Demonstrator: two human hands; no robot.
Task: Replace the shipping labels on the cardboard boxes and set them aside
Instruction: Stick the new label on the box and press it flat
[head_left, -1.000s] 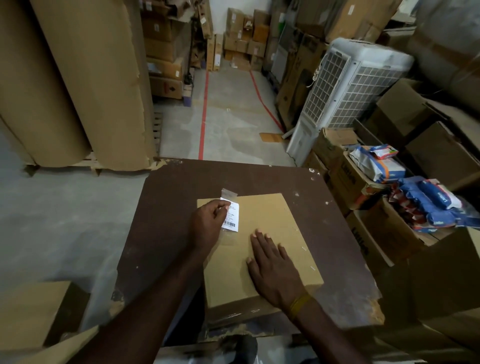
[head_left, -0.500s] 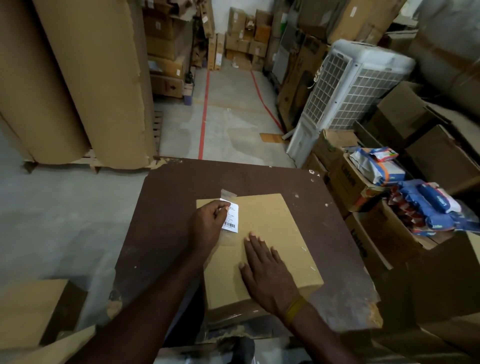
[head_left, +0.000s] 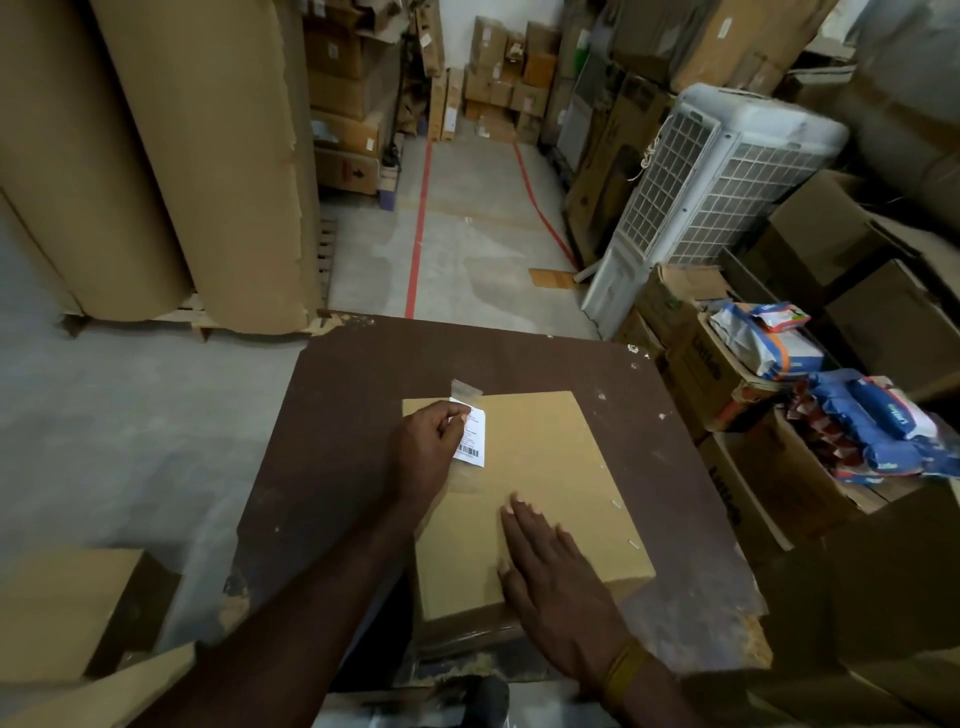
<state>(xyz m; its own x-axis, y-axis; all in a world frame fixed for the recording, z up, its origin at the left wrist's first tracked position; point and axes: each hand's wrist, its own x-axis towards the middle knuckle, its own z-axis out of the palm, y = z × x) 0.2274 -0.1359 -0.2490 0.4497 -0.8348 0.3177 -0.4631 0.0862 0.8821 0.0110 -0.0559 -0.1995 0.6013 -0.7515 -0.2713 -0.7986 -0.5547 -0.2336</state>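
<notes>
Label (head_left: 474, 437), near the box's (head_left: 545, 483) far left corner on the table (head_left: 363, 415), is pinched in my left hand (head_left: 423, 452); right hand (head_left: 556, 566) presses flat, fingers together. A hard pull could tear it or the tape (head_left: 466, 387).

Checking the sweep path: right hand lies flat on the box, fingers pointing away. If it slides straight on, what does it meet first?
Likely the white barcode label pinched by the left hand; the right hand aims up the flat brown cardboard box, slightly left. It could pass just right of the label.

White air cooler (head_left: 711, 187) beside stacked cartons (head_left: 511, 85)
</notes>
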